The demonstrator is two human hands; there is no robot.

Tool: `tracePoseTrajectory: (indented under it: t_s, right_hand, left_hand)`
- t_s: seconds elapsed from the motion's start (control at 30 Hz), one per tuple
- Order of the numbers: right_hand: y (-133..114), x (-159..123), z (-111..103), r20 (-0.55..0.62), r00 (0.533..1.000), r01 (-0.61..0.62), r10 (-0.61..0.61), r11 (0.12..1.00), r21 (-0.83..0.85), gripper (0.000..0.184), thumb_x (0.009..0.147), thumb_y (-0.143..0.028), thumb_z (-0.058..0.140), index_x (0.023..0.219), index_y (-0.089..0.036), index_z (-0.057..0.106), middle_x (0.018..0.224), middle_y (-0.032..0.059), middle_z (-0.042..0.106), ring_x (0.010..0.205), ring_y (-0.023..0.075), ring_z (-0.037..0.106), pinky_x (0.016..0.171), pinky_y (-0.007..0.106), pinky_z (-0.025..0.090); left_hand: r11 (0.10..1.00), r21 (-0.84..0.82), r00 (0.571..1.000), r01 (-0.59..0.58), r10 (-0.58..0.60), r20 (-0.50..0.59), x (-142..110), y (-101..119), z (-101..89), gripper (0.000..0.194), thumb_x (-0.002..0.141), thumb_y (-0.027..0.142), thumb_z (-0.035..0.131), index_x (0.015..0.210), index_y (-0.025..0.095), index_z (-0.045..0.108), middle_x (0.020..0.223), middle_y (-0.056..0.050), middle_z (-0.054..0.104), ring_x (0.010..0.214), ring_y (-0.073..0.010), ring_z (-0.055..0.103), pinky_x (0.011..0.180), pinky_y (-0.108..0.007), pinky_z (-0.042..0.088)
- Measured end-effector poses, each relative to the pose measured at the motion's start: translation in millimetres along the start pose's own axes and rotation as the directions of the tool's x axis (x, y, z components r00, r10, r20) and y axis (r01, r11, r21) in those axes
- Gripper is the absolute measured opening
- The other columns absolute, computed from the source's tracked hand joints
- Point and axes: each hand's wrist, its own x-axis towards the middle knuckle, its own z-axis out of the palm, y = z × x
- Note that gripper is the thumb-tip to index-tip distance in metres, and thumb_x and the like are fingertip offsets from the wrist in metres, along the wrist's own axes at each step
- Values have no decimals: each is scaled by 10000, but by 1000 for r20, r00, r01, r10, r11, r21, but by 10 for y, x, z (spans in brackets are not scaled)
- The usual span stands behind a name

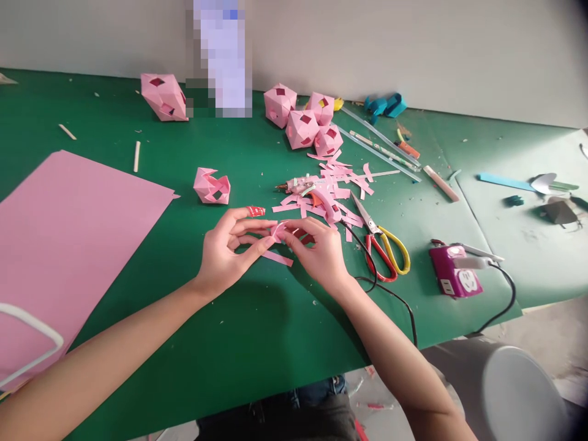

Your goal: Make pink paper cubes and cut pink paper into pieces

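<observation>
My left hand (227,248) and my right hand (319,251) meet over the green table, both pinching a small bundle of pink paper strips (278,233). One strip (277,258) hangs out below the fingers. My left index finger has red tape (256,211) round its tip. A half-woven pink paper piece (211,186) lies just beyond my left hand. A pink glue gun (316,195) rests on a heap of cut pink strips (342,184) beyond my right hand.
A large pink sheet (68,239) covers the table's left. Several finished pink paper cubes (303,119) stand at the back, another (163,97) further left. Scissors (383,242) with red and yellow handles, a purple power strip (454,275), glue sticks (383,147) and a white stool (519,386) are on the right.
</observation>
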Motion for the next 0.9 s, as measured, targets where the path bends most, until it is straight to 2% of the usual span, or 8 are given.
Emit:
tracePoseTrajectory:
  t_s: [0.1,0.17,0.27,0.4,0.5,0.63,0.77,0.9]
  right_hand:
    - [-54,2,-30,82,986,-158,143,961,228,290,934,-438,680,1105,-221,768,937,39,776,769,164,699,652,289,546]
    - [-79,9,-47,68,981,-192,180,917,349,293,936,-445,661,1111,-218,720,894,20,742,738,150,681,601,267,526]
    - [-71,17,-53,-22,986,-144,167,904,403,217,972,-427,606,869,-236,598,700,-35,593,594,116,545,512,252,420]
    - [-16,15,-39,-35,986,-141,165,920,365,463,1034,-526,511,678,-246,412,617,-46,431,541,105,409,490,273,320]
    - [0,15,-28,7,989,-144,148,952,268,484,985,-628,586,716,-228,534,647,-31,536,595,113,490,535,268,365]
    - [-10,23,-17,117,983,-169,143,950,263,445,821,-622,800,966,-210,717,920,29,745,811,167,654,648,274,467]
    - [-6,28,-23,135,985,-141,108,956,259,445,813,-619,809,763,-195,680,735,-6,683,672,133,577,606,272,413]
    - [-1,27,-27,100,990,-116,95,964,239,475,813,-635,800,722,-190,663,651,-25,630,591,113,506,569,271,373]
  left_hand:
    - [1000,-14,999,-1,1,-39,16,4,-5,426,851,315,847,1156,211,569,1097,-83,820,956,-213,810,766,-297,692]
    - [999,-33,997,-3,1,-71,37,7,-8,419,854,327,838,1142,211,556,1089,-85,819,945,-218,813,750,-305,696]
    - [999,-32,996,-15,12,-89,61,4,-13,413,855,339,829,1133,213,552,1088,-86,817,953,-226,813,722,-308,700]
    - [999,-40,996,-27,23,-82,60,6,-13,403,862,334,820,1128,218,541,1094,-89,816,941,-222,810,700,-308,701]
    - [996,-72,997,-44,40,-60,43,22,-5,392,871,287,814,1144,213,543,1094,-88,820,945,-212,810,711,-296,699]
    - [993,-120,1000,-17,18,7,11,35,8,399,885,264,810,1185,216,551,1125,-84,820,1007,-223,809,760,-303,702]
    - [994,-102,996,48,-41,74,-20,23,5,388,882,292,829,1187,219,602,1169,-86,815,1085,-246,794,821,-324,696]
    - [995,-87,993,46,-36,108,-23,13,-7,352,895,290,818,1188,227,631,1195,-76,808,1123,-238,779,847,-310,680]
